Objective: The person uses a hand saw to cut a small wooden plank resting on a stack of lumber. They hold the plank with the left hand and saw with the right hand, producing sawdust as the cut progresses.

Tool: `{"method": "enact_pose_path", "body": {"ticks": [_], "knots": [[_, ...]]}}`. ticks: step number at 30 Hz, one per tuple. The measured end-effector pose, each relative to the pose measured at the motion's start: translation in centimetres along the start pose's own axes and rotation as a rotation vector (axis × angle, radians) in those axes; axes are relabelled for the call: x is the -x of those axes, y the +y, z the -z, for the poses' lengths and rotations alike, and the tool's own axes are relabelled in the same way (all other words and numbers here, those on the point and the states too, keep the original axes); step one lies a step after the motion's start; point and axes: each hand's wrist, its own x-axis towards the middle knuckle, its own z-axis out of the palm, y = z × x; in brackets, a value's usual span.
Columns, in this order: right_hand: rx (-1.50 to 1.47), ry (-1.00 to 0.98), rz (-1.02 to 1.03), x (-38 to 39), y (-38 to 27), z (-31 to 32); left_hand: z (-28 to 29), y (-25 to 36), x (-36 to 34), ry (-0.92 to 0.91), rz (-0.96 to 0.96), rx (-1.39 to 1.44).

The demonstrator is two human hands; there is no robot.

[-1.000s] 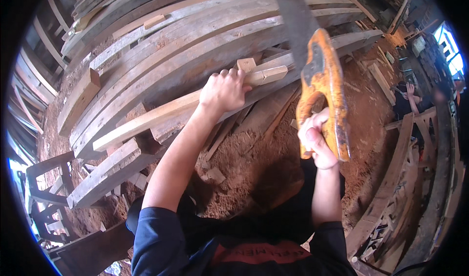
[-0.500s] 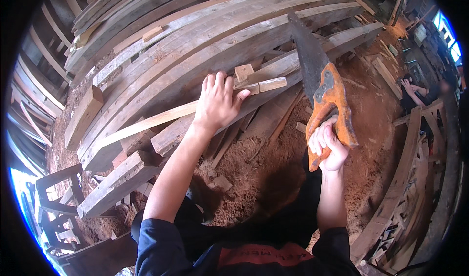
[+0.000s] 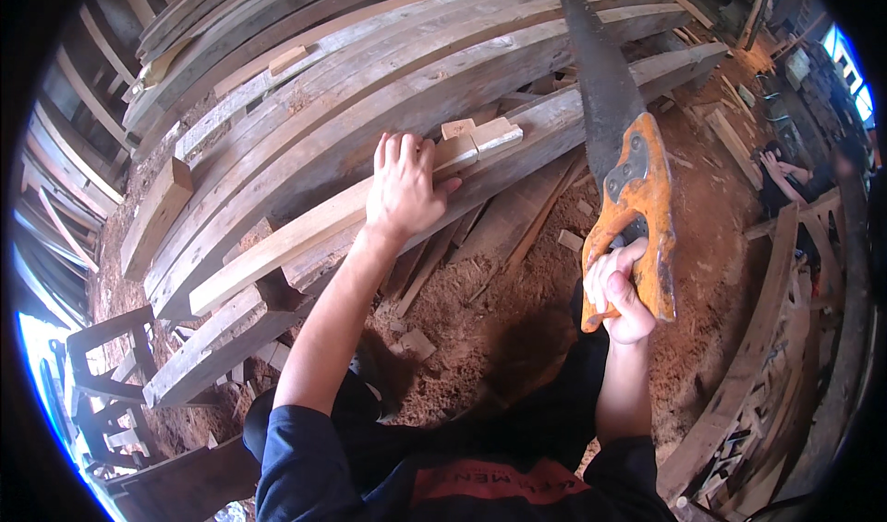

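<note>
My left hand [image 3: 407,188] is closed over a pale wooden strip [image 3: 286,249], its thumb on the near side. The strip slants across a thick grey timber beam [image 3: 550,127]. Close to the strip's right end a thin dark line crosses it; how deep it goes I cannot tell. A small wood block [image 3: 456,129] touches or lies just behind that end. On the right, my right hand [image 3: 621,291] is wrapped round the worn orange handle of a handsaw [image 3: 605,92]. Its dark blade points up and away, apart from the strip.
Long stacked planks [image 3: 388,78] curve across the far side. A short timber block [image 3: 157,217] lies at the left, above a wooden frame [image 3: 111,374]. Reddish sawdust covers the ground [image 3: 517,328]. At the far right is another person [image 3: 785,171], near a pile of boards [image 3: 739,374].
The wooden strip has turned and shifted left under my left hand, and more of its broad face shows. The handsaw has risen farther away and slightly right, its blade steeper.
</note>
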Motion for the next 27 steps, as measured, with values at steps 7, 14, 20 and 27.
{"method": "enact_pose_path", "body": {"ticks": [7,14,20,27], "knots": [[-0.16,-0.032,-0.128,0.6,0.6,-0.9,1.2,-1.7,-2.1,-0.138,-0.057,0.077],[-0.309,-0.074,-0.308,2.1,1.5,-2.3,0.4,-1.8,-2.3,-0.147,0.021,0.184],[-0.267,-0.092,-0.335,2.4,1.8,-3.7,0.2,-1.6,-1.8,-0.144,0.016,0.233],[-0.283,-0.109,-0.301,2.2,2.1,-4.5,0.6,-1.6,-1.8,-0.14,0.088,0.278]]}}
